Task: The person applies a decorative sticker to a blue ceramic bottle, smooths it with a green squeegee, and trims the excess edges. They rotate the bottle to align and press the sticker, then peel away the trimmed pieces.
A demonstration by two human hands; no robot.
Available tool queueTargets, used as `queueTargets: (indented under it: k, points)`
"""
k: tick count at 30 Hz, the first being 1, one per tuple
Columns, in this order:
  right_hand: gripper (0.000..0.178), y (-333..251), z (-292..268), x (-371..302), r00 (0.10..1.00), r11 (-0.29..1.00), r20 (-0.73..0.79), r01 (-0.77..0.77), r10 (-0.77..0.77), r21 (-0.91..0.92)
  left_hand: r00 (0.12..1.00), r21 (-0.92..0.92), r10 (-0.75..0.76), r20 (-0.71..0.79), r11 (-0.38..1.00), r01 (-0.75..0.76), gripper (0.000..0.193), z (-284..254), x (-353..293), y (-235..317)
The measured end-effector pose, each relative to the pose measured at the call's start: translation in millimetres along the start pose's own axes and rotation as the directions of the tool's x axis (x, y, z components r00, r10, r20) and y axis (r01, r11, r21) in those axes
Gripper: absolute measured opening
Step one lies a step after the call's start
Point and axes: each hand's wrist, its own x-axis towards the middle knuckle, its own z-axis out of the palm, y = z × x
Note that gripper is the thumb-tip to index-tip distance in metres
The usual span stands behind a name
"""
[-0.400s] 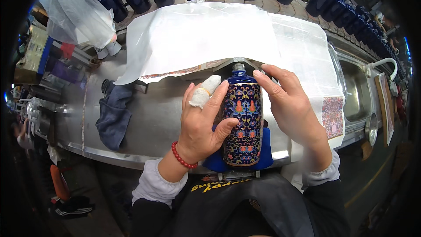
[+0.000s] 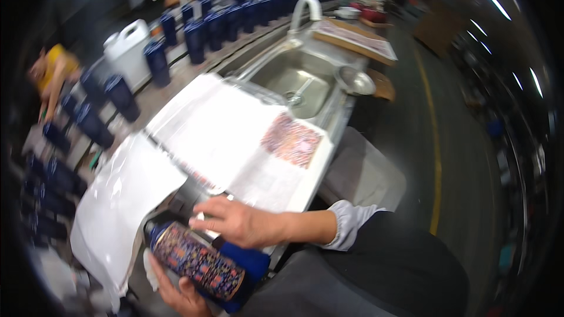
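Observation:
A dark blue bottle (image 2: 197,261) with a multicoloured patterned wrap lies tilted at the lower left, over a blue block (image 2: 247,261). My left hand (image 2: 176,293) holds it from underneath, a white wrap on one finger. My right hand (image 2: 238,222) hovers flat just above the bottle with fingers spread, touching or nearly touching it. A patterned sheet (image 2: 292,140) lies on white paper (image 2: 223,132) on the steel counter beyond.
A steel sink (image 2: 288,79) with a curved tap (image 2: 305,9) sits past the paper. Several dark blue bottles (image 2: 194,38) line the counter's far side, with a white jug (image 2: 132,53). A person in yellow (image 2: 50,73) is at the far left. Floor lies to the right.
The view has swung sharply to the right and tilted. The bottle stood upright between both hands; now it lies tilted, my left hand under it and my right hand lifted above it.

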Motion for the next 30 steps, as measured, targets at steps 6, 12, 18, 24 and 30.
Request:
queueTargets:
  k: [6,12,18,24,30]
  points:
    - [0.049,-15,-2,-65,0.996,0.996,-0.049,-0.072,0.070,-0.045,0.995,0.031,0.083,-0.050,0.996,-0.082,0.085,0,4,13]
    - [0.049,-20,-37,-95,0.996,0.992,-0.068,-0.057,0.049,-0.112,0.996,0.075,0.048,-0.081,0.996,-0.042,0.073,6,27,45]
    - [0.053,-17,-59,-100,0.993,0.997,-0.098,-0.070,0.068,-0.011,0.999,0.097,-0.052,0.002,0.994,0.052,0.056,-4,45,77]
    - [0.051,-20,-83,-99,0.993,0.997,-0.094,-0.062,0.067,0.055,0.990,0.138,-0.137,0.027,0.982,0.132,0.049,-10,57,116]
    - [0.052,-19,-99,-100,0.994,0.996,-0.097,-0.041,0.049,0.080,0.976,0.127,-0.216,0.038,0.970,0.209,0.047,-10,63,144]
